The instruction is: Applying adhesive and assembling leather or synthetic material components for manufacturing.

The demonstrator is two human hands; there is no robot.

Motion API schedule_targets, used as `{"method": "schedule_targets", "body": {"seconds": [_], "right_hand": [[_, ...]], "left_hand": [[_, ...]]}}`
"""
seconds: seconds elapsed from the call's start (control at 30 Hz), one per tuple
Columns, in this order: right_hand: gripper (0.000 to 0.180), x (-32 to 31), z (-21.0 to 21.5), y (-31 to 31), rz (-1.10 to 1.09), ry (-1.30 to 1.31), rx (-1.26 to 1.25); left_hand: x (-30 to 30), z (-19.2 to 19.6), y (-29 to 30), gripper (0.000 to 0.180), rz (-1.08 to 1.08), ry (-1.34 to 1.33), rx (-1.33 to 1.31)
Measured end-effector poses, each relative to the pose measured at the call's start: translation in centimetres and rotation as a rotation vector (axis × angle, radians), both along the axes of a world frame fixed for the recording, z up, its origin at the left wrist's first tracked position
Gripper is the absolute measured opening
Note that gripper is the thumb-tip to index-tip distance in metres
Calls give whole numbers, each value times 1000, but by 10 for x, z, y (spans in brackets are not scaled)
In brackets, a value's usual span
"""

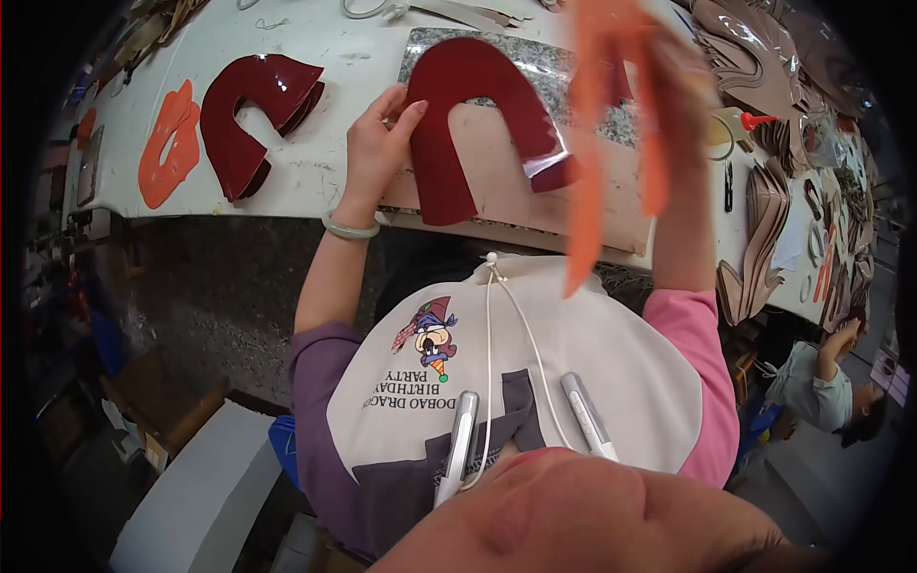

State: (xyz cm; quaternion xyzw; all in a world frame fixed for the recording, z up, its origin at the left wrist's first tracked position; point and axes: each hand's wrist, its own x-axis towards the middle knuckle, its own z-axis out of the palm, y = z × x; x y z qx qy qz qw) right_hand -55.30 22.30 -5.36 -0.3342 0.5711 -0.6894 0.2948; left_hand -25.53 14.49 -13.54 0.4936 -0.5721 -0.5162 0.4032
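Note:
My left hand (pixel 379 143) rests with its fingers spread on a dark red U-shaped leather piece (pixel 468 105), pressing its left leg flat on a tan board (pixel 535 191). My right hand (pixel 683 67) is raised above the bench and grips an orange U-shaped piece (pixel 597 115), which hangs down blurred in front of the dark red one. A grey stone slab (pixel 573 57) lies under the far part of the dark red piece.
A stack of dark red U-shaped pieces (pixel 253 115) and orange cut pieces (pixel 170 143) lie at the left of the white bench (pixel 306 181). Brown cut pieces (pixel 764 229), a glue bottle (pixel 735 124) and small tools crowd the right end. Another person (pixel 826 382) sits low at the right.

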Motion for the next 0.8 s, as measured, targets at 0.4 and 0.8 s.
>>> {"method": "schedule_targets", "body": {"seconds": [0.4,0.8], "right_hand": [[25,34,-121,-40,96,1007,137],[25,38,-122,-37,76,1021,160]], "left_hand": [[25,-21,16,70,-638,-777,-752],[29,-16,8,80,-718,-782,-659]]}}
